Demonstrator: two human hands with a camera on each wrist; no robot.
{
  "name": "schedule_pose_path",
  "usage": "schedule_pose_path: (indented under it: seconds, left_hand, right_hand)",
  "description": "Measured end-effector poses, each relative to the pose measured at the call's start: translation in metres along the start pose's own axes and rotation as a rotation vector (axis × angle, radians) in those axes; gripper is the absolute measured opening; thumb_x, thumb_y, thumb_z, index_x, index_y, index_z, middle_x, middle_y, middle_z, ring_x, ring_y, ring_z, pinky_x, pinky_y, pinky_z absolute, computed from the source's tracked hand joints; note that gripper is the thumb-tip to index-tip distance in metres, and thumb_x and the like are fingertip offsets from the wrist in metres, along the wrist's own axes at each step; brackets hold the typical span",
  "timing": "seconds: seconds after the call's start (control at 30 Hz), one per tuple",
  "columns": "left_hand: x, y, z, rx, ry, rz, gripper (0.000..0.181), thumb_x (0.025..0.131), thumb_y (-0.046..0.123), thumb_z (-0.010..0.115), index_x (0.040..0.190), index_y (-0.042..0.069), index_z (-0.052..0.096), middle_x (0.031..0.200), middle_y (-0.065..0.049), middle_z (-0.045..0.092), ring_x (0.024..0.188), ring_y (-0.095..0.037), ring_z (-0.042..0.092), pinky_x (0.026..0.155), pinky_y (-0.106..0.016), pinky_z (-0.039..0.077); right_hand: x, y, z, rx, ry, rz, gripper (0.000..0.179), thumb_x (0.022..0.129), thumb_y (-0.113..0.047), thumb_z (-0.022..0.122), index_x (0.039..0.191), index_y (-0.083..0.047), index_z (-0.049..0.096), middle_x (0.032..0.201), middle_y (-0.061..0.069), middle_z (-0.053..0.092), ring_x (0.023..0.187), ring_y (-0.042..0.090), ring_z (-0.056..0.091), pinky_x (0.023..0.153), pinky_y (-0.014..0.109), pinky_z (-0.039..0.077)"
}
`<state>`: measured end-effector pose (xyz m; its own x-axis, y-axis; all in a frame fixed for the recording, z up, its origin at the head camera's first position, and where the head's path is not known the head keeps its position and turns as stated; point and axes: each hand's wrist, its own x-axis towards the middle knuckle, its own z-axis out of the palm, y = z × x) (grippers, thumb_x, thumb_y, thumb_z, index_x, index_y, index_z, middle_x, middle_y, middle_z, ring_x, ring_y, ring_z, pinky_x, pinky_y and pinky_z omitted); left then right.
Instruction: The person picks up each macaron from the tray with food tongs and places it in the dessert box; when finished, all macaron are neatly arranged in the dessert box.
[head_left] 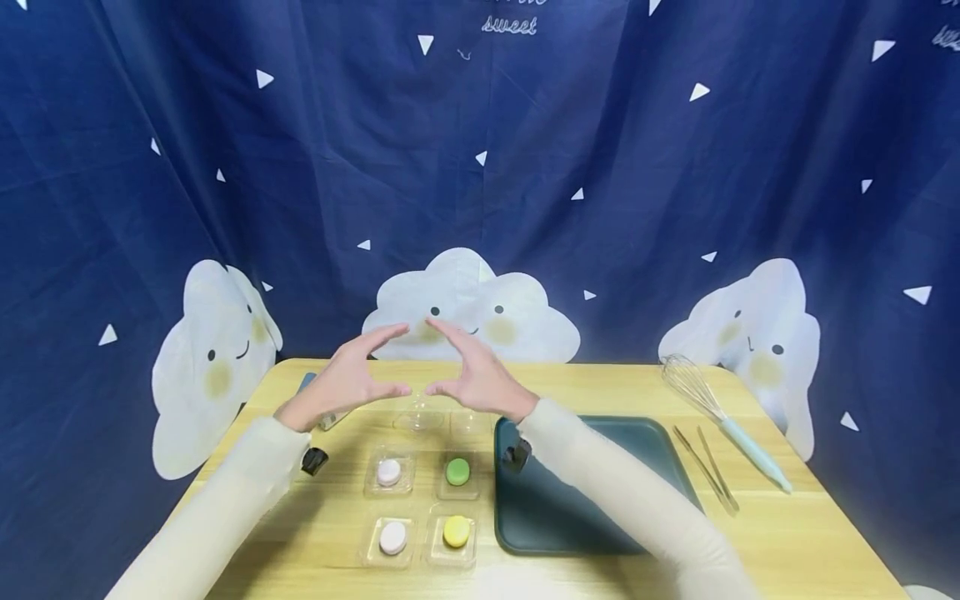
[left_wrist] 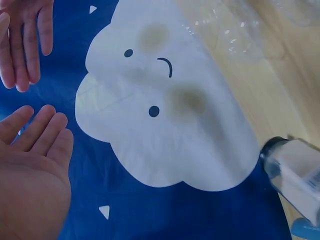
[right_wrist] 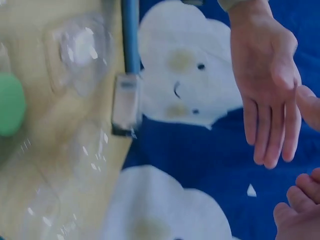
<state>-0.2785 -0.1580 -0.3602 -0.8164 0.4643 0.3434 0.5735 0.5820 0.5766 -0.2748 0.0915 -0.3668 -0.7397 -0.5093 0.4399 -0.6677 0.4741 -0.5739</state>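
Note:
My left hand (head_left: 348, 379) is raised over the far part of the table, thumb apart from straight fingers. Facing it, my right hand (head_left: 483, 375) mirrors that pose, a small gap between the fingertips. Neither holds anything; both palms show in the wrist views. Below them stand clear plastic lids (head_left: 420, 419), partly overlapped by the hands. Nearer to me, clear square holders carry a pale pink macaron (head_left: 388, 472), a green macaron (head_left: 457, 472), another pale pink macaron (head_left: 392, 537) and a yellow macaron (head_left: 456, 531).
A dark green tray (head_left: 585, 508) lies right of the macarons, under my right forearm. Metal tongs (head_left: 707, 468) and a whisk (head_left: 738, 433) with a pale blue handle lie farther right. A white-labelled container (left_wrist: 295, 165) stands by the left edge. A blue curtain (head_left: 480, 125) hangs behind.

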Motion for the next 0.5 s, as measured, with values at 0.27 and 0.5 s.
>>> schedule_pose_path:
  seconds: [0.27, 0.5]
  left_hand:
    - [0.037, -0.003, 0.003, -0.131, -0.042, -0.034, 0.102, 0.076, 0.033, 0.090, 0.158, 0.011, 0.034, 0.160, -0.012, 0.043, 0.150, -0.033, 0.038, 0.126, -0.052, 0.031]
    - [0.066, -0.019, 0.009, -0.139, -0.034, -0.096, 0.098, 0.078, 0.030, 0.088, 0.158, 0.010, 0.034, 0.159, -0.015, 0.045, 0.149, -0.033, 0.040, 0.126, -0.046, 0.032]
  right_hand:
    - [0.014, 0.035, -0.026, 0.136, 0.063, 0.058, 0.098, 0.083, -0.017, 0.085, 0.161, -0.013, 0.026, 0.169, 0.004, 0.027, 0.155, 0.024, 0.029, 0.126, 0.041, 0.032]
    - [0.021, 0.068, -0.035, 0.269, 0.095, 0.124, 0.094, 0.083, 0.003, 0.079, 0.160, -0.004, 0.025, 0.168, 0.013, 0.026, 0.157, 0.025, 0.024, 0.129, 0.039, 0.026]
